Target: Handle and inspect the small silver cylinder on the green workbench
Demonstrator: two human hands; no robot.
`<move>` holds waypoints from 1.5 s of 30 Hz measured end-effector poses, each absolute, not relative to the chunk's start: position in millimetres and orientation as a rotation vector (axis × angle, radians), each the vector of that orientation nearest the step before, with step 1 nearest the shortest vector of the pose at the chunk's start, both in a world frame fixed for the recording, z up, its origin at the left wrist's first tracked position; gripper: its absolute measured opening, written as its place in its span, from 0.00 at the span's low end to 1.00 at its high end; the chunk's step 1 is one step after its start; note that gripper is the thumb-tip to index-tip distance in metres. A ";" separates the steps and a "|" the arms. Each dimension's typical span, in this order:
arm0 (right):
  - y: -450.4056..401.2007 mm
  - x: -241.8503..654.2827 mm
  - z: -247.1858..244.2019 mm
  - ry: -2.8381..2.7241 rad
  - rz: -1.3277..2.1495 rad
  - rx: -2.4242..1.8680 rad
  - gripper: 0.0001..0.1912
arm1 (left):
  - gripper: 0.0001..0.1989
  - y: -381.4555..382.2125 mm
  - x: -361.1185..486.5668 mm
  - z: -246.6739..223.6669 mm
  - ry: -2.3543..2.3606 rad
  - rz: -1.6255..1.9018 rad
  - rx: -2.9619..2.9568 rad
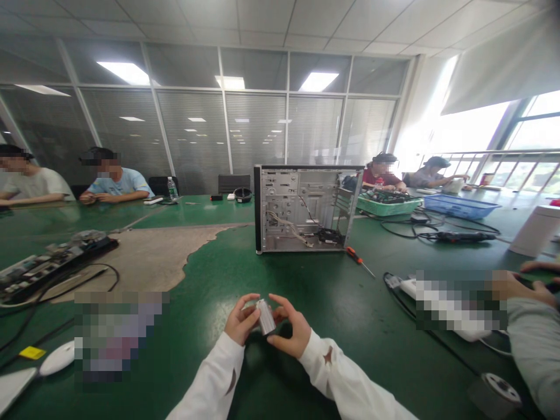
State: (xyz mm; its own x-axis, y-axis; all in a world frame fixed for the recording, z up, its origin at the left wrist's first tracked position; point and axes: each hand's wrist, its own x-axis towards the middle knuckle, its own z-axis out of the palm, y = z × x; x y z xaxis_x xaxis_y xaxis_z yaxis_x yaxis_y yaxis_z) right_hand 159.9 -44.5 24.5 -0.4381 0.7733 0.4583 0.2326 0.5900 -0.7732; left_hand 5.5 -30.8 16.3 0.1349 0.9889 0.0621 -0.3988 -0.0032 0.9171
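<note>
Low in the middle of the head view, a small silver block with ribbed sides, which looks like a heatsink (266, 318), is held just above the green tabletop. My left hand (240, 319) grips its left side between thumb and fingers. Around its right side curves my right hand (296, 329), the thumb at the lower end and the index finger near the top. Beyond the hands stands an upright computer case (306, 210) with its side panel off; loose cables and a dark part lie inside. A screwdriver (359, 260) with an orange handle rests by the case's right corner.
At right are a white power strip (446, 309), cables and a co-worker's sleeved arm (531, 344). Green (389, 205) and blue baskets (459, 205) stand farther back. Electronics (56, 259) and a white mouse (58, 357) lie at left. Several people sit around the table.
</note>
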 end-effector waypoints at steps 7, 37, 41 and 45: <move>-47.4 162.8 31.1 -1.959 0.672 -0.791 0.38 | 0.23 -28.8 -3.1 18.8 0.728 1.220 0.915; -35.0 164.3 16.8 -1.778 1.366 -0.543 0.42 | 0.19 -29.3 -5.5 9.2 0.409 0.920 0.892; -34.7 162.5 14.5 -1.753 1.414 -0.531 0.41 | 0.21 -30.4 -4.1 8.9 0.391 0.928 0.847; -35.1 160.3 15.3 -1.676 1.507 -0.486 0.39 | 0.20 -34.3 -0.1 12.2 0.375 0.945 0.790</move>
